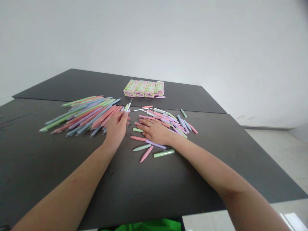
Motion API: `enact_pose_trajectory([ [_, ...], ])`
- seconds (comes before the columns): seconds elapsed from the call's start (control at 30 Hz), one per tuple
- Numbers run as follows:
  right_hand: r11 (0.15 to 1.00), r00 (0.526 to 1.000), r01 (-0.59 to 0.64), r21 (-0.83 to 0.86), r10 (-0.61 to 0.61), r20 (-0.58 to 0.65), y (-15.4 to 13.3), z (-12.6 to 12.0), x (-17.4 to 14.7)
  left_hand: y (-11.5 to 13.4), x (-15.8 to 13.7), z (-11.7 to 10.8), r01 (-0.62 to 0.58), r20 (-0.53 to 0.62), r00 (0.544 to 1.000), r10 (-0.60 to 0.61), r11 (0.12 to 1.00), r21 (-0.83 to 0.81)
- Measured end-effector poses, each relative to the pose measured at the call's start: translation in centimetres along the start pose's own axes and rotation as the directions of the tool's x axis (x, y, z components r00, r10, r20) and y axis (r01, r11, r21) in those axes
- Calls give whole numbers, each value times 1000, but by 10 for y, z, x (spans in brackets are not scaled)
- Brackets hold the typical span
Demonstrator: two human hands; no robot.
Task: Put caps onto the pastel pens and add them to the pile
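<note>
My left hand point(116, 127) pinches a slim white pen refill point(129, 104) with a dark tip, pointing up and away. A pale green pen part shows beside it at the fingertips; whether it is held too is unclear. My right hand point(156, 131), a ring on one finger, lies palm down with stretched fingers over a loose pile of pastel pen parts point(181, 122). Just below this hand are a purple piece point(156, 144), a pink barrel point(146, 154) and a green cap with a clip point(164, 153). What lies under the palm is hidden.
A large heap of long pastel pens point(81, 115) lies left of my left hand. Several green and pink boxes point(141, 88) stand in a row at the back, a purple pen part point(160, 97) before them. Two dark table tops point(183, 189) meet at a seam.
</note>
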State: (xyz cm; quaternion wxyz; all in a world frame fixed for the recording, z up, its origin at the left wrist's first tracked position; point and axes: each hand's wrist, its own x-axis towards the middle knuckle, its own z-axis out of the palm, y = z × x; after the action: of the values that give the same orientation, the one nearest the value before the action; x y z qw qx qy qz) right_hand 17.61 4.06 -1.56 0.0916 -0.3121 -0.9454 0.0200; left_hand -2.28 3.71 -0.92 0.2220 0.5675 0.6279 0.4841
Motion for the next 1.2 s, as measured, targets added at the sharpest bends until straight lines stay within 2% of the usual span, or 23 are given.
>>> enact_pose_trajectory([
  [0.23,998,999,38,53,-39,1,6,-6,-27,-1,-1,3,-17,-1,1000,17,1000,-7],
  [0.4,979,999,43,201,-41,-15,7,-12,-39,4,-5,3,3,29,1000,-4,1000,19],
  [0.5,957,994,-24,289,53,-92,16,-17,-40,3,-5,4,-19,38,999,18,999,28],
  [0.6,947,959,-184,264,232,-163,35,-17,-33,0,-4,6,-44,50,998,44,999,11],
  [0.67,935,937,-299,189,325,-124,49,-14,-26,-2,-4,6,-43,64,997,43,999,-2],
  [0.73,929,932,-353,110,360,-52,59,-9,-20,-2,-5,6,-41,77,996,41,999,-4],
  [0.9,950,950,-311,4,311,6,61,0,-16,3,-8,6,-29,96,995,28,1000,9],
  [1.03,973,973,-230,17,230,19,50,-1,-23,4,-9,6,-56,103,993,52,998,37],
  [1.2,980,981,-192,46,192,14,39,-5,-34,5,-10,6,-38,103,994,34,999,37],
])
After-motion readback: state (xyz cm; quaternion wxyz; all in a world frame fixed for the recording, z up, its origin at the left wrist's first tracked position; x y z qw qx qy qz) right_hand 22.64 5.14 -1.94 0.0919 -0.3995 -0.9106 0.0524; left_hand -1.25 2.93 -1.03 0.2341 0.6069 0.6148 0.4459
